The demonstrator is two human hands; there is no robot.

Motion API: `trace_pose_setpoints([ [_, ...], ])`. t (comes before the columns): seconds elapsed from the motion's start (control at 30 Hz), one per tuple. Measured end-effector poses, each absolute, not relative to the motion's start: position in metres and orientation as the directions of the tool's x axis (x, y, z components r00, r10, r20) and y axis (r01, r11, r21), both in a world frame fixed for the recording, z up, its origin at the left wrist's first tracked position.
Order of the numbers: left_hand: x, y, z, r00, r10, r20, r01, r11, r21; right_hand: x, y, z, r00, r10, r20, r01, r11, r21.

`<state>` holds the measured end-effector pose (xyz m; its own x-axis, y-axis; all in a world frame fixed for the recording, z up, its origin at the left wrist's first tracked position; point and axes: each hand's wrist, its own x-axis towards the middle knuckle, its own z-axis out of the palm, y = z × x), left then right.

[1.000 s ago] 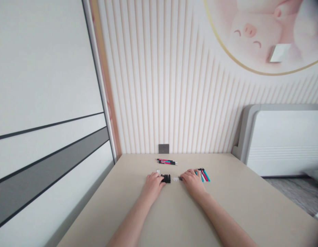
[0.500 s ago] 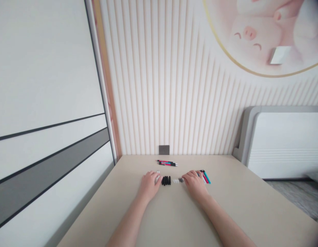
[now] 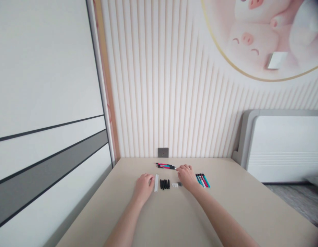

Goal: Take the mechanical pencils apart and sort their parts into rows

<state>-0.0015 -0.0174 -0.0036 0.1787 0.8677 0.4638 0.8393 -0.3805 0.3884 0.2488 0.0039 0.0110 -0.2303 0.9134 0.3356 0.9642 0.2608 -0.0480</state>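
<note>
My left hand (image 3: 143, 186) rests on the table with loosely bent fingers and holds nothing. Just right of its fingertips lie thin white pen refills (image 3: 156, 183), side by side. A row of short black grips or barrel pieces (image 3: 165, 184) comes after them, then small white pieces (image 3: 175, 185) and small grey pieces (image 3: 180, 184), partly covered by my right hand. My right hand (image 3: 186, 175) reaches forward with fingers apart, its fingertips at the tips of the assembled pens (image 3: 166, 166); contact is unclear. Coloured pen barrels (image 3: 203, 180) in blue, white and red lie beside its wrist.
The beige table (image 3: 159, 219) meets a ribbed wall (image 3: 148, 85) with a dark socket (image 3: 163, 152). A white cabinet (image 3: 45, 68) stands on the left, and a grey-white headboard (image 3: 282, 144) on the right.
My right hand has moved forward and left from the grey pieces to the pen tips. My left hand has drawn slightly left, uncovering the white refills. The view has tilted a little.
</note>
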Motion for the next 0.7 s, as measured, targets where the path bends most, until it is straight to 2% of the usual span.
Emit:
trace_pose_setpoints([
  [0.23,-0.006,-0.014,-0.007,0.175,0.866,0.468,0.829,-0.386,0.404,0.236,0.045,0.001,-0.173,0.961,0.218,0.982,0.185,-0.035],
  [0.7,-0.007,-0.011,-0.011,0.18,0.865,0.467,0.775,-0.418,0.475,0.232,0.05,-0.007,-0.165,0.961,0.223,0.978,0.188,-0.088],
])
